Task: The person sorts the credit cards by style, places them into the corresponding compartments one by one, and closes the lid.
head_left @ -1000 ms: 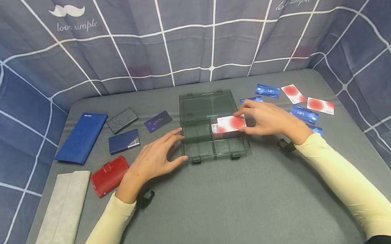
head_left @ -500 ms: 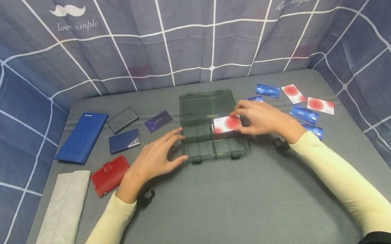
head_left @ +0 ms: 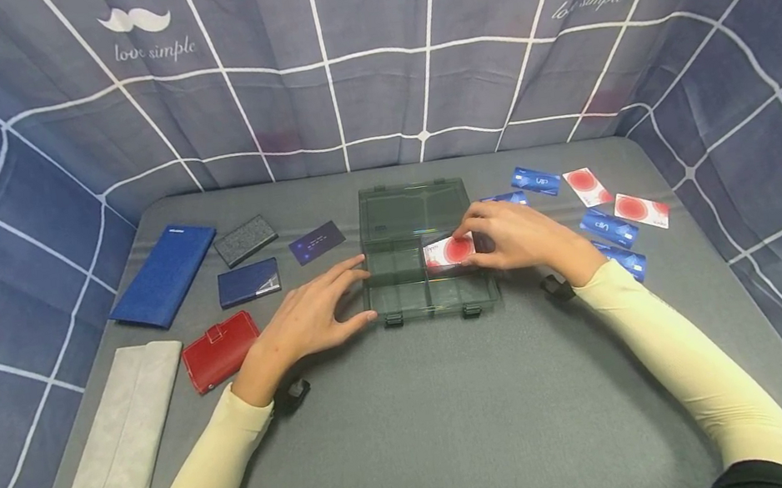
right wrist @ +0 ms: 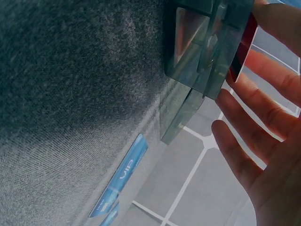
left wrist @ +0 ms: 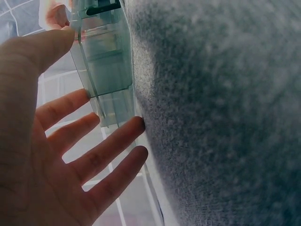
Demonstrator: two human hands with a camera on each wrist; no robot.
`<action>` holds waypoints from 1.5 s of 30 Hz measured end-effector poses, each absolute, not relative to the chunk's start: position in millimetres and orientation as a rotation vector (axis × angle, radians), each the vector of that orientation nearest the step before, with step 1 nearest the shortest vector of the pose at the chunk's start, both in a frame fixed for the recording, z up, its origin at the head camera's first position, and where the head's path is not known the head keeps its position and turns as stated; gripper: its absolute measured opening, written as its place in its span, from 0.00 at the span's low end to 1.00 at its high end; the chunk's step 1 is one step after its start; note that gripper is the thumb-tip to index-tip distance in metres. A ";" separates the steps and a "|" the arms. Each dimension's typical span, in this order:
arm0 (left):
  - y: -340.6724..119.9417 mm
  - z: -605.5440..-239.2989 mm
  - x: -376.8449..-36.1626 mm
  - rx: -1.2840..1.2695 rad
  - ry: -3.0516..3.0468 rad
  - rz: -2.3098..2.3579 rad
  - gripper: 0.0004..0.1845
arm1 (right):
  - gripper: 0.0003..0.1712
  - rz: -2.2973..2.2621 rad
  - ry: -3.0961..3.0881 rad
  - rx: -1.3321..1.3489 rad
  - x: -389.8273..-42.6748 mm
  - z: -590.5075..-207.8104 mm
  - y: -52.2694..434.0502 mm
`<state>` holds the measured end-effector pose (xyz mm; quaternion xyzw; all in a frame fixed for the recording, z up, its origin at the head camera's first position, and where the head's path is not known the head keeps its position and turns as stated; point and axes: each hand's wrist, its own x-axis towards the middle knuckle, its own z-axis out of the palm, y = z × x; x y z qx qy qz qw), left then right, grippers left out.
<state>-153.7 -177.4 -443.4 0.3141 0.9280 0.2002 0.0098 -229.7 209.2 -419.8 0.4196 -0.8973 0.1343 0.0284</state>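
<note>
1. A grey felt-covered table (head_left: 421, 442) carries everything, with blue checked cloth (head_left: 365, 71) hung behind it and along both sides.
2. A long pale grey fabric wallet (head_left: 125, 423) lies near the table's left edge toward the front, and a long blue fabric wallet (head_left: 164, 274) lies beyond it toward the back-left corner.
3. A clear smoke-green plastic compartment box (head_left: 423, 252) sits open at the middle of the table, its lid laid flat toward the back edge and its two black latches facing the front.
4. The left hand (head_left: 311, 319) rests on the table against the box's left wall, fingers straight and spread, the thumb near the front-left corner; it grips nothing.
5. The right hand (head_left: 519, 237) reaches over the box's right wall and pinches a white plastic card with a red circle (head_left: 448, 250) between thumb and fingers.
6. That card lies tilted in the box's right rear compartment, its right end hidden under the fingers.
7. A red leather snap wallet (head_left: 220, 351) lies left of the left hand; a dark blue card case (head_left: 248, 282) and a grey textured card case (head_left: 245, 240) lie behind it.
8. A dark navy card (head_left: 316, 242) lies just left of the lid.
9. Loose blue cards (head_left: 535, 182) and two red-circle cards (head_left: 639, 208) are scattered near the right edge, behind the right wrist.
</note>
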 end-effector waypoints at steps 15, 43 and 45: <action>-176.7 -443.2 -152.9 1.009 2.904 0.670 0.35 | 0.22 0.467 -2.787 1.178 -236.4 -418.0 227.0; -178.0 -443.7 -152.7 1.001 2.894 0.680 0.35 | 0.32 0.606 -3.010 0.875 -287.5 -442.0 300.1; -177.7 -443.8 -152.6 0.997 2.892 0.678 0.35 | 0.32 0.610 -3.019 0.869 -289.3 -443.5 301.6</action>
